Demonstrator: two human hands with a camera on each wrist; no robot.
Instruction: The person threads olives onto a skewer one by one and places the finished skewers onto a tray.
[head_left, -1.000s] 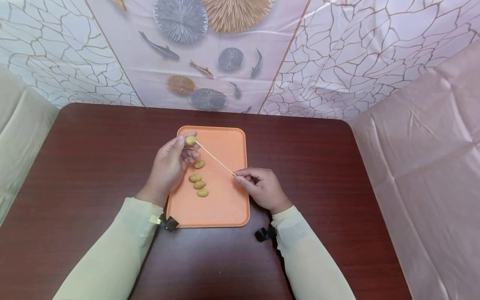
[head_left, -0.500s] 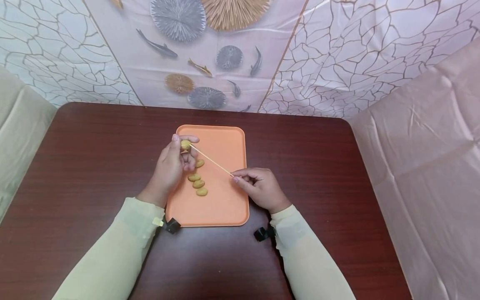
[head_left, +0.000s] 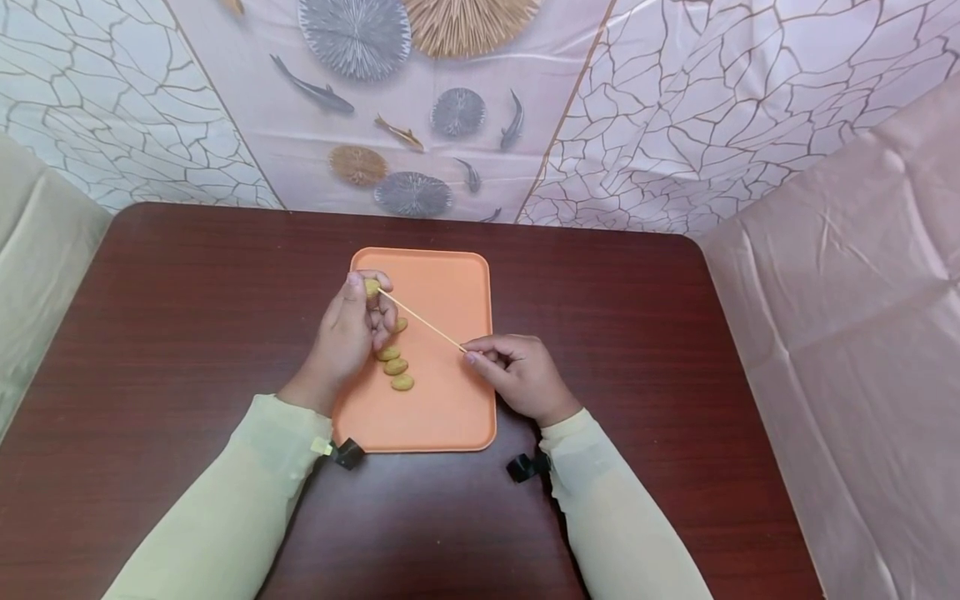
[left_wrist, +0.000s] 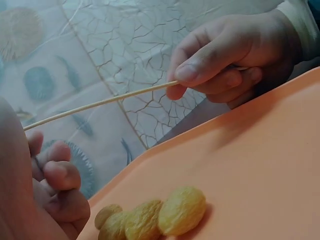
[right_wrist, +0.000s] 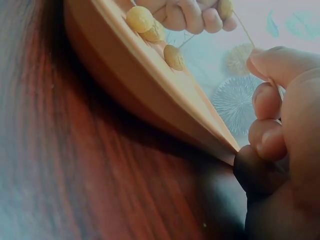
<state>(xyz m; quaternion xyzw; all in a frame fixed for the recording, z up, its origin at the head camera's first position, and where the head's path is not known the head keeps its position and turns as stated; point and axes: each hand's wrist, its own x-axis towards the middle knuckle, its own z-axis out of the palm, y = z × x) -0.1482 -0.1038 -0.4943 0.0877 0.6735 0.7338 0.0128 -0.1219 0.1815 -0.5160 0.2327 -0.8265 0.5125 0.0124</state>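
Note:
My left hand (head_left: 341, 337) pinches a small yellow-green oval fruit (head_left: 372, 287), wrinkled like a preserved olive or date, above the far left of an orange tray (head_left: 450, 417). My right hand (head_left: 525, 375) grips the near end of a thin wooden skewer (head_left: 422, 320) between thumb and forefinger. The skewer's far tip meets the held fruit; whether it has pierced it, I cannot tell. Several similar fruits (left_wrist: 182, 211) lie in a rough line on the tray below my left hand, one partly hidden by its fingers in the head view.
Beneath the tray is a dark reddish-brown table (head_left: 615, 333). Patterned cloth (head_left: 465, 150) hangs behind its far edge, and plain pinkish cloth (head_left: 847, 333) at the right. A black wrist camera (head_left: 349, 454) sits at the left sleeve, another black camera (head_left: 521, 468) at the right.
My left hand has drawn slightly left and down with the fruit, and its lower fingers have curled in more. The skewer's far tip has followed it; my right hand has barely moved.

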